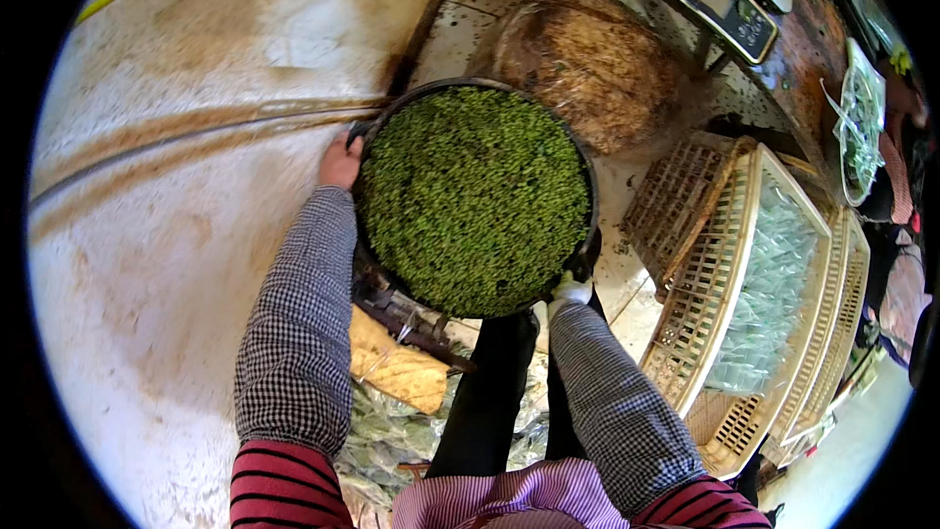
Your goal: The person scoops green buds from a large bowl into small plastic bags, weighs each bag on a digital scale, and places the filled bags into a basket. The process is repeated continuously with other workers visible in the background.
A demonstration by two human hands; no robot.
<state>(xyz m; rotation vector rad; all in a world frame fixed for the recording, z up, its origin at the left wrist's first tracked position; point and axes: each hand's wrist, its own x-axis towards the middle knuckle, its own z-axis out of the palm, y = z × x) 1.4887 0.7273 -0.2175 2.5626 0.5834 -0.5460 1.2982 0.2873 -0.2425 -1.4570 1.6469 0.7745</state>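
A round black tub is filled to near its rim with small green berry-like pieces, dark specks among them. My left hand, bare, is closed round the black handle at the tub's left side. On the near right side, my right hand, in a white glove, grips the tub's edge; its fingers are partly hidden under the rim. Checked sleeves cover both forearms. The tub is in front of my legs, and the frame does not show whether it rests on anything.
Behind the tub stands a clear-wrapped round brown bundle. A digital scale sits on a table at upper right. Cream plastic crates with clear bags are at right, beside a brown crate. A white wall lines the left.
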